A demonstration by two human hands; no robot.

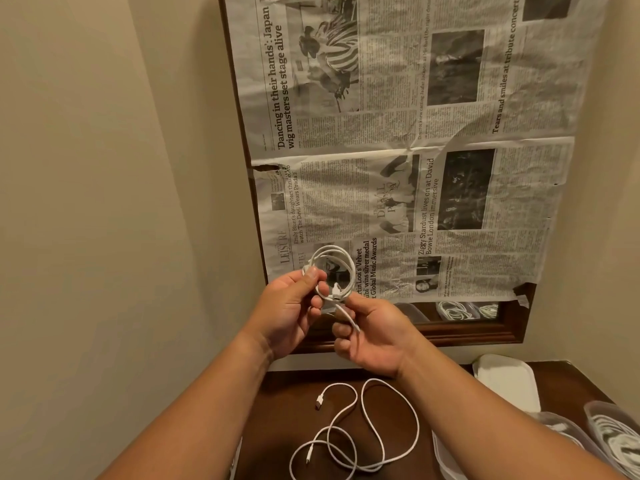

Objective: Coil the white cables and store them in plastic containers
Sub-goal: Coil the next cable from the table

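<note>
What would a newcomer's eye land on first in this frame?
Probably the big newspaper sheet covering a wood-framed mirror on the wall, which fills the upper middle. In front of it, at centre, the left hand and right hand hold a coiled white cable in the air. Below, a loose white cable sprawls on the dark table, with plastic containers of coiled cables at the right edge.

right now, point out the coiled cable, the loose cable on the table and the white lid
coiled cable (329,251), head view, top arc of the loops
loose cable (319,402), head view, its plug end at the left
white lid (505,379), head view, middle of its flat top
</note>
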